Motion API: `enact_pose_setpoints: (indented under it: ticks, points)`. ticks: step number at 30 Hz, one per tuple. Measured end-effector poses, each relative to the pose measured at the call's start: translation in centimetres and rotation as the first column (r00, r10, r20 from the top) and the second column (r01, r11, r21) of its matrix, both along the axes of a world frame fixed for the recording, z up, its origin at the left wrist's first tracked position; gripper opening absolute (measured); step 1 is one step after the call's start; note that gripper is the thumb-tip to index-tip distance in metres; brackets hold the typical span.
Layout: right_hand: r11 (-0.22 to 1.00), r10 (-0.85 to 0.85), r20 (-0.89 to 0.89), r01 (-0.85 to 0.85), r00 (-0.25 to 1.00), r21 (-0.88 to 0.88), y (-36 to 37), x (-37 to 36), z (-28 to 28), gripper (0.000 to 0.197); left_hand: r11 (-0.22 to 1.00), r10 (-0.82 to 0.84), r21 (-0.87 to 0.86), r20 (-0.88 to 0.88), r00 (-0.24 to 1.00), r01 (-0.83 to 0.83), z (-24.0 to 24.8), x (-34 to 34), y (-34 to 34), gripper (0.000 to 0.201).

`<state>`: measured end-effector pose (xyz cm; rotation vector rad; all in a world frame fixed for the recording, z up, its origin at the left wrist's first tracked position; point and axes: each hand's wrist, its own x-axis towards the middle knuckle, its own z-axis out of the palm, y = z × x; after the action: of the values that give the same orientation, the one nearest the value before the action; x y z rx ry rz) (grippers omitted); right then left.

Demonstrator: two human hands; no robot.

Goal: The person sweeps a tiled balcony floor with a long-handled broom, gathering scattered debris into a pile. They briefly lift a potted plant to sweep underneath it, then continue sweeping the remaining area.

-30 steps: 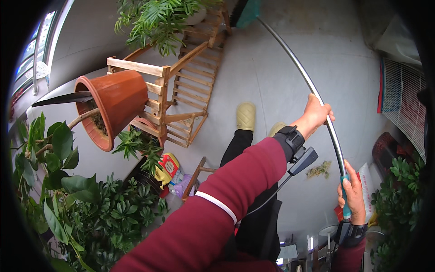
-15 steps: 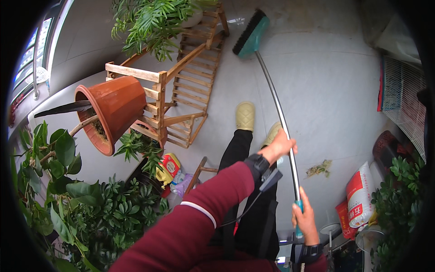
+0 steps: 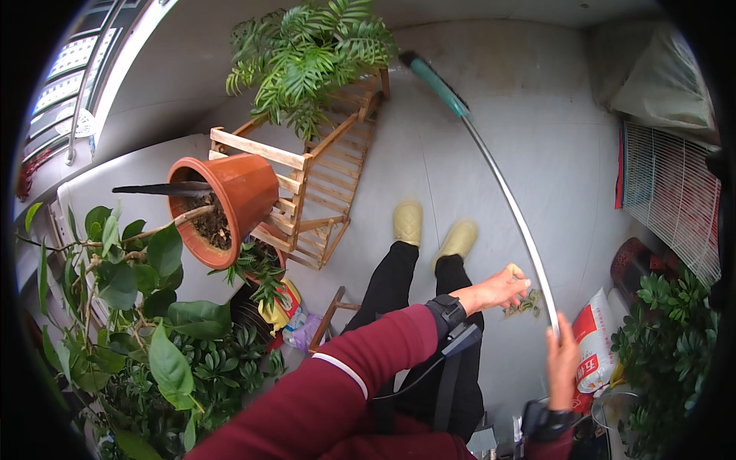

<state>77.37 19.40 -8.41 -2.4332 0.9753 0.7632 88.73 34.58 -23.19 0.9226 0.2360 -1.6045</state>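
A broom with a teal head (image 3: pixel 437 86), dark bristles and a long silver handle (image 3: pixel 515 203) reaches from the far floor toward me. Its head appears narrow, turned nearly edge-on. My right hand (image 3: pixel 563 362) is wrapped round the near end of the handle and hides its grip. Just left of the handle, my left hand (image 3: pixel 494 290) looks off it, fingers loosely bent and a little apart, holding nothing visible. Below those fingers a small heap of dry plant debris (image 3: pixel 526 305) lies on the floor, partly covered by the hand.
A slatted wooden plant stand (image 3: pixel 326 184) is at left with a leafy green plant (image 3: pixel 307 65) and a tilted terracotta pot (image 3: pixel 249 195). Bushy plants fill the lower left. At right are a wire rack (image 3: pixel 667 195), a red-and-white sack (image 3: pixel 594 341) and a shrub (image 3: pixel 663 337).
My left hand has come off the handle. The broom head has turned from broadside to nearly edge-on, and the handle's near end has shifted right with my right hand.
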Motion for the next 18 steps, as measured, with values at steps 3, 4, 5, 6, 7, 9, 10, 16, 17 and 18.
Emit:
enact_pose_setpoints:
  ticks: [3,4,5,6,7,9,10,16,17,18]
  points:
    - [0.978,0.137,-0.149,-0.158,0.979,-0.138,-7.3,6.7,0.4,0.041,0.990,0.017,0.131,0.253,0.967,-0.051,-2.1,2.2,2.1,0.027]
    - [0.968,0.178,-0.208,-0.209,0.962,-0.138,-10.0,9.6,0.8,0.041,0.978,0.037,0.179,0.344,0.938,-0.104,-3.1,2.8,3.4,0.025]
    - [0.894,0.386,-0.134,-0.406,0.913,-0.192,-12.1,12.5,1.0,0.041,0.964,0.054,0.234,0.303,0.952,-0.129,-4.0,3.3,4.9,0.023]
    - [0.780,0.579,-0.049,-0.571,0.814,-0.258,-13.7,15.5,1.3,0.041,0.950,0.090,0.267,0.267,0.960,-0.163,-4.9,3.9,6.2,0.021]
    - [0.703,0.643,-0.123,-0.646,0.756,-0.297,-14.9,18.3,2.0,0.042,0.933,0.070,0.320,0.287,0.955,-0.165,-5.4,4.2,7.4,0.019]
    - [0.571,0.734,-0.202,-0.751,0.648,-0.332,-16.3,23.3,3.4,0.044,0.890,0.042,0.428,0.261,0.965,-0.155,-5.8,4.8,8.7,0.016]
    - [0.535,0.771,-0.177,-0.772,0.612,-0.342,-16.6,25.0,4.0,0.045,0.864,0.033,0.485,0.213,0.977,-0.135,-5.7,5.2,8.8,0.016]
    - [0.741,0.668,-0.228,-0.663,0.709,0.108,-15.2,23.4,4.8,0.055,0.893,0.325,0.284,0.126,0.937,-0.348,-3.6,10.2,1.0,0.042]
    - [0.761,0.646,-0.305,-0.620,0.699,0.192,-14.7,21.9,4.9,0.057,0.873,0.372,0.317,0.058,0.926,-0.370,-3.6,11.4,-0.6,0.044]
    - [0.765,0.643,-0.369,-0.590,0.671,0.258,-13.8,20.2,4.6,0.057,0.854,0.414,0.349,-0.011,0.910,-0.385,-3.7,12.4,-1.9,0.047]
